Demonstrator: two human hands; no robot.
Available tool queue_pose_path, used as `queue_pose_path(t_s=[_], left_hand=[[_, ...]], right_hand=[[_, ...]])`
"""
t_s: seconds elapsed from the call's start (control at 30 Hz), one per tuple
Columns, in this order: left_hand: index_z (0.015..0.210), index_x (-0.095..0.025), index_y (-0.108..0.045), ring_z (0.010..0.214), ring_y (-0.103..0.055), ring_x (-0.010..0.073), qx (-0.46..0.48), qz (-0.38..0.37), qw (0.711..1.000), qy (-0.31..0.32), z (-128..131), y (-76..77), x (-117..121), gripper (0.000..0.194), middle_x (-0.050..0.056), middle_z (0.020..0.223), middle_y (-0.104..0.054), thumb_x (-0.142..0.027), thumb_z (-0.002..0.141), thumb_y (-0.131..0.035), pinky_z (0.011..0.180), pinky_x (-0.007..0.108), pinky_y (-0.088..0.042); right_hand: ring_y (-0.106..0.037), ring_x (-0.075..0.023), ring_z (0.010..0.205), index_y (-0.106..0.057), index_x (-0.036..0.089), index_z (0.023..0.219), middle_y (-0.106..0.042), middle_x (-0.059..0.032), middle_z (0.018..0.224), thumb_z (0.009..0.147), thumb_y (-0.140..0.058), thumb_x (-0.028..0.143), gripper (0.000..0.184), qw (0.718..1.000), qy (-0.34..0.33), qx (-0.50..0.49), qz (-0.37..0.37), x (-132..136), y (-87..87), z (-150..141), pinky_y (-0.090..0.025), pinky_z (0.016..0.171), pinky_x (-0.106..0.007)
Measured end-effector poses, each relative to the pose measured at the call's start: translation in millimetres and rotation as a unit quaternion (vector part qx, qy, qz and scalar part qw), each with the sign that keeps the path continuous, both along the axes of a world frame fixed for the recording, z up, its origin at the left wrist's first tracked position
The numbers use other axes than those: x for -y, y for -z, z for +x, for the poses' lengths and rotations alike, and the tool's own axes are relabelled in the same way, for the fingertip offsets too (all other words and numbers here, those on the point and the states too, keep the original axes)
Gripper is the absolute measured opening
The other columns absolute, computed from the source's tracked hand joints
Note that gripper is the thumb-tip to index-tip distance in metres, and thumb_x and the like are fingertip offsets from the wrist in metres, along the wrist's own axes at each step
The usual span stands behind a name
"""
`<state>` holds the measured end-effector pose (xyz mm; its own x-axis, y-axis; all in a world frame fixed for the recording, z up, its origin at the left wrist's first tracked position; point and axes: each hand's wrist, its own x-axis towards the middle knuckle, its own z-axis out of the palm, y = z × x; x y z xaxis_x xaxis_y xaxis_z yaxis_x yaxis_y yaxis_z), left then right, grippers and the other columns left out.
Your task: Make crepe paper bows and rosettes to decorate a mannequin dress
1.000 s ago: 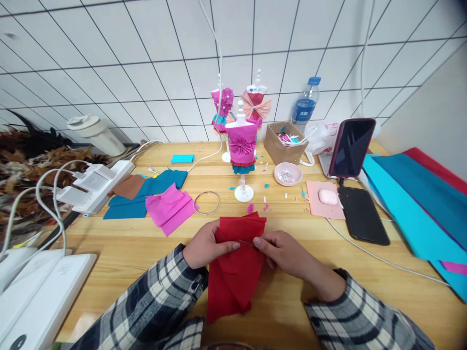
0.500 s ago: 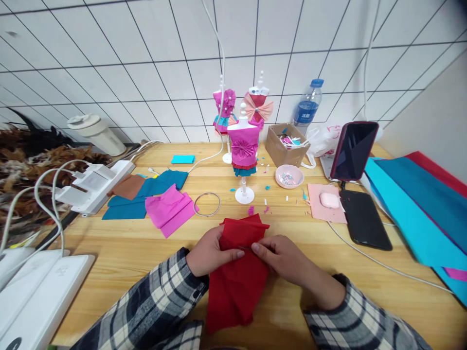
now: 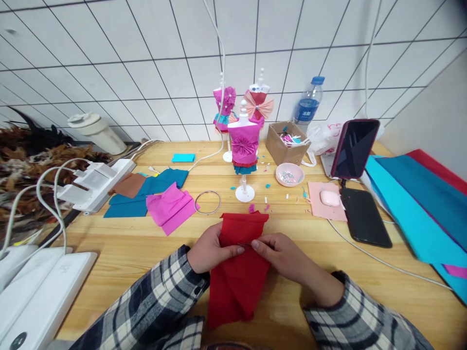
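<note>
A folded piece of red cloth [image 3: 237, 282] hangs toward me at the front of the table, gripped from both sides. My left hand [image 3: 209, 249] is closed on its left edge, the thumb lying flat over the front. On the right, my right hand [image 3: 280, 253] pinches the cloth, with thumb and forefinger near the left thumb's tip. Something thin and dark lies between the two thumbs, too small to name. Beyond the cloth stands a small white dress form [image 3: 244, 192] wearing a magenta top [image 3: 243, 146] with a pleated rosette.
Magenta cloth [image 3: 171, 210], teal cloth [image 3: 126, 206] and a metal ring [image 3: 207, 193] lie left. A pink bowl [image 3: 280, 177], cardboard box [image 3: 282, 151] and water bottle [image 3: 307, 107] stand behind right. Phones and larger fabric sheets [image 3: 404, 209] are at right; a power strip [image 3: 105, 187] is left.
The red cloth's top edge has straightened into a flatter fold. Both hands keep nearly the same place and grip.
</note>
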<state>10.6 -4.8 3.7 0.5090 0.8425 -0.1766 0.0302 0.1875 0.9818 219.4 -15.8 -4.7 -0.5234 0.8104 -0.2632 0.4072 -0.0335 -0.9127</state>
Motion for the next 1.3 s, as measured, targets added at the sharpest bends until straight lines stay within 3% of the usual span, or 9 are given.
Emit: queue_pose_path(t_s=[0.47, 0.6, 0.73, 0.87, 1.3], left_hand=[[0.111, -0.014, -0.063, 0.106, -0.062, 0.0297, -0.048, 0.022, 0.998, -0.014, -0.8, -1.0, 2.0, 0.046, 0.012, 0.12, -0.066, -0.028, 0.069, -0.076, 0.096, 0.043, -0.047], [0.117, -0.015, -0.059, 0.112, -0.059, 0.0295, 0.01, 0.008, 1.0, 0.006, -2.0, -2.8, 4.2, 0.046, 0.012, 0.124, -0.063, -0.028, 0.075, -0.072, 0.096, 0.04, -0.046], [0.123, -0.017, -0.055, 0.116, -0.057, 0.0286, 0.077, -0.009, 0.997, -0.008, -3.0, 0.6, 5.3, 0.043, 0.011, 0.124, -0.063, -0.026, 0.082, -0.065, 0.096, 0.038, -0.046], [0.122, -0.016, -0.054, 0.113, -0.059, 0.0277, 0.08, -0.019, 0.996, -0.025, -1.9, 4.0, 4.5, 0.042, 0.01, 0.122, -0.064, -0.023, 0.082, -0.065, 0.096, 0.038, -0.047], [0.128, -0.016, -0.051, 0.118, -0.056, 0.0294, 0.075, -0.001, 0.996, -0.047, -1.9, 5.2, 2.9, 0.05, 0.011, 0.128, -0.061, -0.024, 0.081, -0.067, 0.097, 0.038, -0.047]], right_hand=[[-0.036, -0.0106, 0.054, -0.05, 0.017, 0.061, -0.041, 0.0028, 0.057, 0.091, -0.04, 0.051, 0.046, 1.0, 0.0, 0.017, 0.013, 0.2, -0.2, -0.4, -0.028, 0.053, -0.024], [-0.038, -0.0106, 0.055, -0.048, 0.017, 0.06, -0.043, 0.0025, 0.058, 0.091, -0.04, 0.053, 0.047, 1.0, 0.012, 0.015, 0.013, -0.3, -0.7, 0.6, -0.03, 0.053, -0.024], [-0.041, -0.01, 0.052, -0.044, 0.018, 0.06, -0.044, 0.0028, 0.054, 0.091, -0.036, 0.057, 0.051, 1.0, 0.023, -0.007, -0.012, 1.9, -1.3, 0.1, -0.03, 0.051, -0.023], [-0.043, -0.0097, 0.046, -0.046, 0.019, 0.063, -0.046, 0.0034, 0.048, 0.092, -0.029, 0.06, 0.054, 0.997, 0.04, -0.026, -0.058, 6.2, -0.5, -2.4, -0.031, 0.048, -0.023], [-0.04, -0.0082, 0.045, -0.05, 0.018, 0.073, -0.042, 0.0049, 0.054, 0.09, -0.035, 0.062, 0.05, 0.991, 0.05, -0.066, -0.104, 7.8, -2.7, -3.0, -0.03, 0.043, -0.021]])
